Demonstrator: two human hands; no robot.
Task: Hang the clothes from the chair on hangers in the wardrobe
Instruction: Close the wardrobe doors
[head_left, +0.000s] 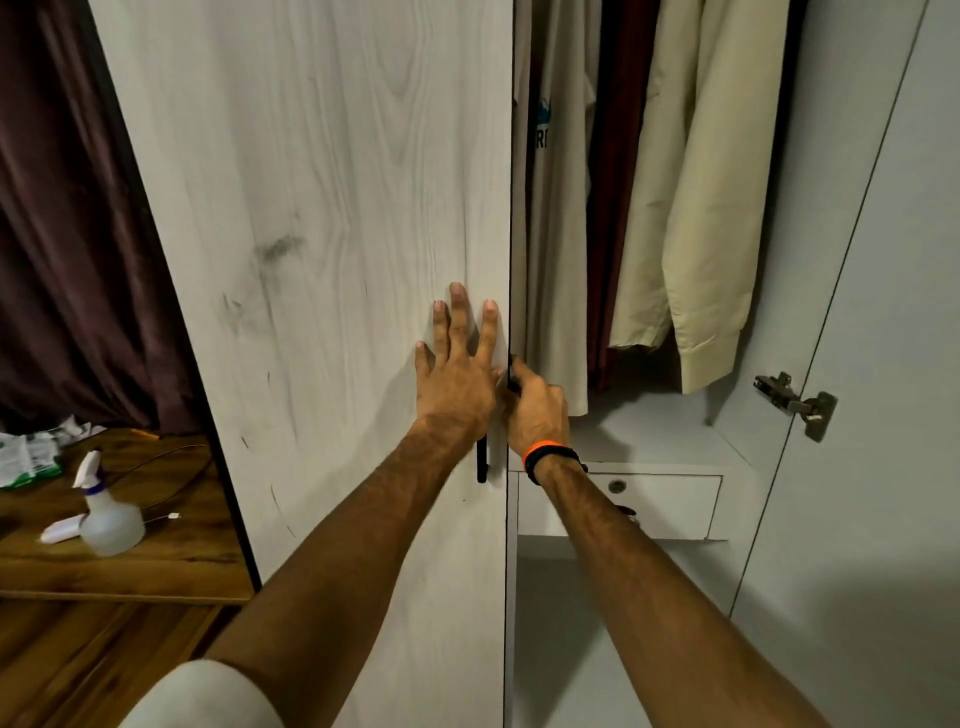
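Observation:
The wardrobe's left door (322, 218), pale wood grain, fills the middle of the view. My left hand (457, 369) lies flat against it near its right edge, fingers straight and spread. My right hand (535, 410) is curled round that edge beside the black door handle (482, 460). To the right, the wardrobe stands open and shows hanging clothes: a cream shirt (706, 197), a dark red garment (618, 182) and a light T-shirt (558, 208) with a blue print. The hangers and the chair are out of view.
A white drawer (660, 504) with a lock sits under the hanging clothes. The open right door (883, 364) carries a metal hinge (797, 402). At the left, a wooden table (171, 551) holds a white spray bottle (106, 512); a dark curtain (67, 234) hangs behind.

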